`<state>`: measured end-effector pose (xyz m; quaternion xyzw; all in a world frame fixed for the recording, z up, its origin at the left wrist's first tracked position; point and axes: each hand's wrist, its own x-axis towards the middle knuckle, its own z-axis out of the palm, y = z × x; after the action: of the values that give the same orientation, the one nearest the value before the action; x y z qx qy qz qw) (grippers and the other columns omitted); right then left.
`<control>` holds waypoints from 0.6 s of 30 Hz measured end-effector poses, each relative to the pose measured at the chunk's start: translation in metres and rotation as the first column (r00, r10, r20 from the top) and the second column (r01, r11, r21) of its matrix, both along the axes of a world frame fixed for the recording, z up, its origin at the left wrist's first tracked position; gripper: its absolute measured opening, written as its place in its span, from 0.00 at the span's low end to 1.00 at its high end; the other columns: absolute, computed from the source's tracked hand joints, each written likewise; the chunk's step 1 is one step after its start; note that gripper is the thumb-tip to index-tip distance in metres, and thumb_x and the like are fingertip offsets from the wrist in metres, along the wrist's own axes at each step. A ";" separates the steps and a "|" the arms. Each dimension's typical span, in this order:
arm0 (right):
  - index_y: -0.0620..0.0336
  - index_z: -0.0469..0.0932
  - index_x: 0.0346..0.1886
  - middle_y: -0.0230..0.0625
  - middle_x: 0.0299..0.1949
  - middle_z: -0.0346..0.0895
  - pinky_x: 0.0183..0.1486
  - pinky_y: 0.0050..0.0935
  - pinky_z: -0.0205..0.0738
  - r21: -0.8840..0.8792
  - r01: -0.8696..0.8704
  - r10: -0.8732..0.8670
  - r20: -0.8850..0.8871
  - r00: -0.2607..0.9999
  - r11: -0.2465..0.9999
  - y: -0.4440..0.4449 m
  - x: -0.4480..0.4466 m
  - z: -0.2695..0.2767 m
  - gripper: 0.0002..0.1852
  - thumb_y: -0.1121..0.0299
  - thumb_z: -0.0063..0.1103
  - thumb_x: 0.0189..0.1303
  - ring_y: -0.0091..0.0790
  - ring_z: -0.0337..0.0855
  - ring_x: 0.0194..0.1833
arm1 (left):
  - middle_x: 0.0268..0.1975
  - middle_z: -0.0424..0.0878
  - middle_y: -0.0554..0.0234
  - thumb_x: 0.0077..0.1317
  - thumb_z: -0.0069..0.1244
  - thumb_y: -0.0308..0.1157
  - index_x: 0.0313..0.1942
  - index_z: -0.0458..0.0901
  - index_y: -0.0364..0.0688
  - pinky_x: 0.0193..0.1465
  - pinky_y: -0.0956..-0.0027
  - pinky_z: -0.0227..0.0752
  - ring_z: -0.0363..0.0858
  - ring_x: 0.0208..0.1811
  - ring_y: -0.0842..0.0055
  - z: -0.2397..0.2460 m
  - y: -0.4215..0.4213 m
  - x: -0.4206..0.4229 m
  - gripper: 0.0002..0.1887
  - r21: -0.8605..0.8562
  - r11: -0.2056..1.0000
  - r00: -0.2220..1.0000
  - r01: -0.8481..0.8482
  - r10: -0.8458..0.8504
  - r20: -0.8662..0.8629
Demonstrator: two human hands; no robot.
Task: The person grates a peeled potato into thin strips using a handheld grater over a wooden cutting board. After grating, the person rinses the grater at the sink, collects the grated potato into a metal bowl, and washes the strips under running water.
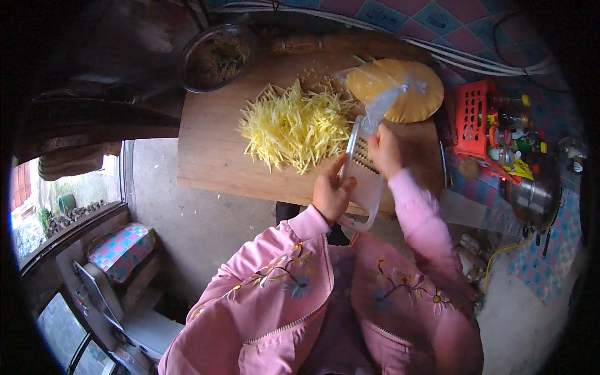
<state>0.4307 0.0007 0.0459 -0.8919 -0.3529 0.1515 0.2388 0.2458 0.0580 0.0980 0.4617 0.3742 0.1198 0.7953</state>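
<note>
A white plastic grater point(365, 187) with rows of raised metal-looking teeth leans at the near edge of a wooden board point(220, 154). My left hand point(332, 190) grips its left edge with the fingers curled round. My right hand point(385, 152) is closed near the toothed part, at the lower end of a clear plastic bag point(378, 107); whether it holds anything inside the fist I cannot tell. Left of the grater lies a large heap of pale yellow shreds point(300, 126). Behind my right hand rests a round, orange-yellow, ribbed item point(417, 96), partly under the plastic.
A metal bowl point(218, 58) with dark contents stands at the board's back left corner. To the right, a red plastic basket point(471, 117) holds bottles and jars beside a metal pot point(534, 197). White cables point(450, 55) run along the tiled back.
</note>
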 end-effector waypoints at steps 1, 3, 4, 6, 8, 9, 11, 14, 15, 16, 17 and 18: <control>0.57 0.74 0.29 0.48 0.24 0.79 0.31 0.48 0.73 0.091 0.034 -0.036 0.019 0.999 0.995 0.003 0.023 -0.026 0.08 0.64 0.57 0.56 0.53 0.82 0.31 | 0.38 0.83 0.57 0.61 0.47 0.20 0.66 0.63 0.32 0.36 0.74 0.73 0.79 0.34 0.79 0.004 0.001 0.002 0.30 -0.030 0.999 1.000 0.027 -0.028 -0.010; 0.59 0.74 0.26 0.50 0.27 0.79 0.33 0.48 0.73 -0.021 0.043 -0.042 0.041 0.998 0.999 0.020 0.051 -0.030 0.09 0.64 0.57 0.56 0.54 0.82 0.33 | 0.36 0.83 0.58 0.62 0.48 0.21 0.66 0.64 0.32 0.36 0.75 0.73 0.79 0.34 0.79 0.016 0.009 0.002 0.30 -0.082 0.995 0.998 0.053 -0.056 -0.035; 0.59 0.74 0.24 0.49 0.28 0.80 0.34 0.48 0.74 -0.202 0.052 -0.038 0.076 0.996 0.978 0.032 0.048 -0.007 0.10 0.64 0.58 0.56 0.54 0.82 0.33 | 0.36 0.83 0.58 0.62 0.48 0.21 0.66 0.63 0.32 0.36 0.75 0.73 0.79 0.34 0.79 0.013 0.012 0.000 0.30 -0.063 0.996 0.997 0.058 -0.061 -0.047; 0.59 0.74 0.24 0.48 0.28 0.80 0.35 0.48 0.75 -0.158 -0.022 0.019 -0.023 1.000 0.987 0.022 0.027 0.017 0.10 0.64 0.58 0.56 0.53 0.82 0.32 | 0.36 0.83 0.57 0.62 0.48 0.21 0.66 0.63 0.32 0.36 0.74 0.73 0.80 0.34 0.79 0.006 0.014 -0.001 0.30 -0.031 0.996 0.994 0.086 -0.088 -0.066; 0.59 0.74 0.25 0.48 0.26 0.80 0.34 0.49 0.75 -0.092 -0.106 0.095 -0.115 0.989 0.990 0.007 -0.009 0.045 0.10 0.63 0.59 0.56 0.54 0.82 0.31 | 0.36 0.83 0.58 0.61 0.47 0.21 0.66 0.63 0.32 0.35 0.74 0.73 0.79 0.33 0.79 0.005 0.016 -0.003 0.30 -0.056 0.998 0.999 0.022 -0.023 -0.025; 0.59 0.74 0.25 0.48 0.25 0.79 0.34 0.50 0.75 -0.051 -0.145 0.136 -0.153 0.979 0.988 0.002 -0.029 0.067 0.10 0.63 0.59 0.55 0.54 0.82 0.30 | 0.36 0.83 0.58 0.61 0.47 0.21 0.66 0.63 0.32 0.35 0.74 0.73 0.79 0.33 0.79 0.005 0.015 -0.005 0.30 -0.075 0.997 1.000 -0.012 0.012 -0.008; 0.59 0.74 0.27 0.49 0.24 0.78 0.34 0.51 0.74 -0.065 -0.158 0.159 0.014 0.987 0.985 0.005 -0.039 0.082 0.08 0.65 0.58 0.56 0.56 0.81 0.29 | 0.35 0.83 0.57 0.61 0.47 0.20 0.65 0.64 0.33 0.35 0.74 0.74 0.80 0.32 0.78 0.012 0.015 -0.003 0.30 -0.091 0.996 1.000 -0.021 0.020 -0.015; 0.62 0.75 0.29 0.53 0.25 0.78 0.35 0.51 0.74 -0.006 -0.029 0.029 0.057 0.998 1.000 0.013 0.010 0.000 0.07 0.67 0.56 0.56 0.58 0.81 0.31 | 0.39 0.82 0.56 0.60 0.47 0.19 0.65 0.64 0.33 0.37 0.74 0.74 0.80 0.34 0.77 0.017 0.008 0.002 0.29 -0.094 0.995 0.999 0.023 -0.026 -0.028; 0.64 0.76 0.30 0.55 0.26 0.78 0.34 0.51 0.74 -0.150 -0.015 0.025 0.066 0.997 0.989 0.023 0.035 -0.014 0.08 0.68 0.57 0.56 0.59 0.81 0.32 | 0.42 0.82 0.55 0.60 0.47 0.18 0.65 0.63 0.33 0.39 0.73 0.75 0.81 0.37 0.76 0.021 0.011 0.003 0.30 -0.111 0.992 0.997 0.052 -0.057 -0.046; 0.64 0.74 0.27 0.52 0.23 0.77 0.32 0.49 0.73 -0.015 -0.025 0.026 0.079 0.997 1.000 0.023 0.054 -0.036 0.09 0.67 0.59 0.55 0.57 0.80 0.29 | 0.45 0.81 0.54 0.60 0.46 0.17 0.64 0.63 0.32 0.42 0.72 0.76 0.82 0.39 0.75 0.025 0.014 0.003 0.30 -0.128 0.989 0.994 0.077 -0.086 -0.064; 0.64 0.73 0.25 0.49 0.21 0.75 0.30 0.48 0.71 0.119 -0.041 0.030 0.092 0.995 0.992 0.022 0.063 -0.051 0.10 0.67 0.60 0.54 0.55 0.79 0.26 | 0.42 0.82 0.55 0.60 0.47 0.18 0.64 0.64 0.33 0.39 0.73 0.75 0.81 0.37 0.76 0.025 0.013 0.001 0.30 -0.126 0.990 0.997 0.056 -0.063 -0.052; 0.64 0.73 0.24 0.49 0.20 0.75 0.30 0.47 0.71 0.109 -0.056 0.055 0.011 0.998 0.992 0.026 0.055 -0.048 0.10 0.67 0.60 0.54 0.54 0.79 0.26 | 0.39 0.82 0.56 0.60 0.47 0.19 0.64 0.65 0.34 0.37 0.73 0.74 0.80 0.35 0.77 0.020 0.012 -0.002 0.29 -0.118 0.993 0.999 0.017 -0.023 -0.045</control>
<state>0.4859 0.0272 -0.0017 -0.8680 -0.3861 0.1349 0.2817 0.2442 0.0699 0.1185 0.4206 0.3943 0.0789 0.8133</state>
